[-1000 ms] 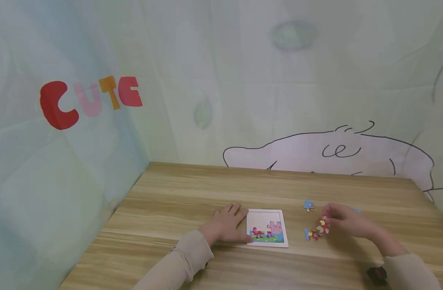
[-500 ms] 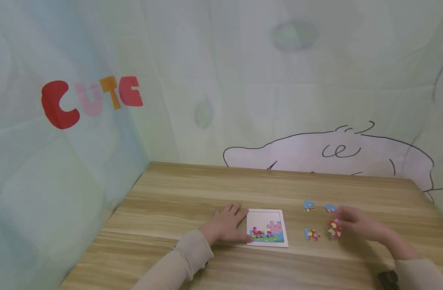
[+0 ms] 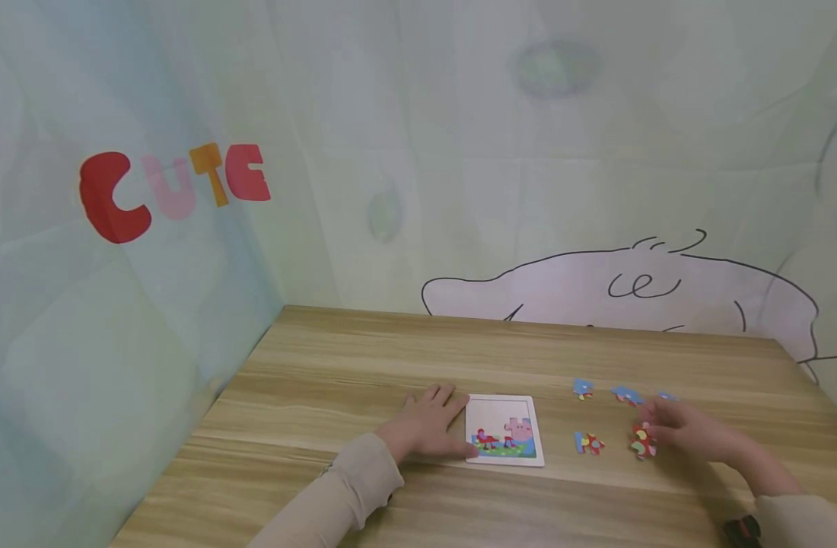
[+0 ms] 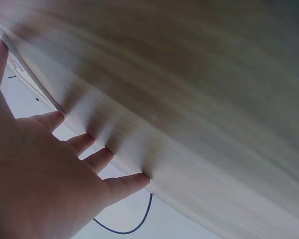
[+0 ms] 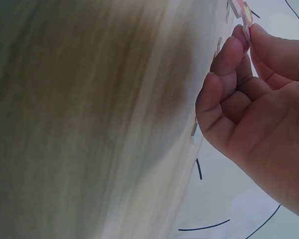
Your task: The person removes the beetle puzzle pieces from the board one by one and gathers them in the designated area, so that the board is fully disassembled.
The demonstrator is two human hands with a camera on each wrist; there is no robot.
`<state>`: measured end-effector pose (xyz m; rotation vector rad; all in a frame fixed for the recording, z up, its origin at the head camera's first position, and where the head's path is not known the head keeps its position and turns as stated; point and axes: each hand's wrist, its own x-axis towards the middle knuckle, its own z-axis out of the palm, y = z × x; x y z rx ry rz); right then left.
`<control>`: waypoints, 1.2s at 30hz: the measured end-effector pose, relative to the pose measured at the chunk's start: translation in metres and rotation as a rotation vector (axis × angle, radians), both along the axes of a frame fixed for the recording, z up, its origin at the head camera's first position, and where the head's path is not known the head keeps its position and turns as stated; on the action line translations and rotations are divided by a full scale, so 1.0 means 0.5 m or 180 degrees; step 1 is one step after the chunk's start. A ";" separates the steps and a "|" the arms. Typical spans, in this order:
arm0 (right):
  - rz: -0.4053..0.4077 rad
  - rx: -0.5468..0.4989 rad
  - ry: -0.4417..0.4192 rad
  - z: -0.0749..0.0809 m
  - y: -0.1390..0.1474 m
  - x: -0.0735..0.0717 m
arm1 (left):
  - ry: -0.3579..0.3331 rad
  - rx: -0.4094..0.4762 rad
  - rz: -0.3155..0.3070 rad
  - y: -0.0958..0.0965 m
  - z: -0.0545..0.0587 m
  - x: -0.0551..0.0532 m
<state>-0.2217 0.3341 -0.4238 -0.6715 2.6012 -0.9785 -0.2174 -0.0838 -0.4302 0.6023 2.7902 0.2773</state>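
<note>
A white-bordered puzzle board [image 3: 487, 412] lies on the table, its lower part filled with a picture that includes a pink pig's head. My left hand [image 3: 428, 428] rests spread at the board's left side, thumb on its lower left corner; the left wrist view shows the straight fingertips [image 4: 144, 179] on the wood. To the right, my right hand [image 3: 689, 430] pinches a red puzzle piece with yellow and green spots [image 3: 641, 443] between thumb and fingers. In the right wrist view only part of that puzzle piece [image 5: 246, 14] shows at the top edge.
Loose puzzle pieces lie right of the board: a blue one [image 3: 583, 389], another blue one [image 3: 627, 395], a blue one [image 3: 667, 396] partly behind the right hand, and a red-and-blue one [image 3: 589, 443]. A printed cloth [image 3: 350, 183] stands behind the wooden table [image 3: 364, 350].
My right hand has moved right with the red puzzle piece, away from the red-and-blue piece, uncovering blue pieces behind. The left hand and the board have stayed put.
</note>
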 end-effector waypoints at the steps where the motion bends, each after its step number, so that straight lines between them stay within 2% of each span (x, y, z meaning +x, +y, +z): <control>1: -0.0013 -0.0001 -0.0032 0.000 0.000 0.001 | -0.0004 0.0000 0.0002 0.000 0.000 0.000; 4: -0.0036 -0.0023 -0.0090 0.001 -0.002 0.002 | -0.0023 0.0007 0.0005 0.000 0.002 0.000; 10: -0.0062 0.0126 0.0059 0.001 -0.003 0.001 | -0.0052 0.0013 0.0004 0.000 0.005 0.001; 14: -0.0109 0.0202 0.0056 -0.001 0.001 0.000 | -0.0047 0.0009 0.0008 0.000 0.003 0.001; 23: -0.0038 0.0254 0.0146 -0.004 0.004 -0.002 | -0.0017 0.0036 0.0008 -0.001 -0.006 -0.002; 36: -0.0141 0.0403 0.0086 -0.003 0.003 -0.003 | 0.0015 0.0029 -0.0003 -0.001 -0.006 -0.001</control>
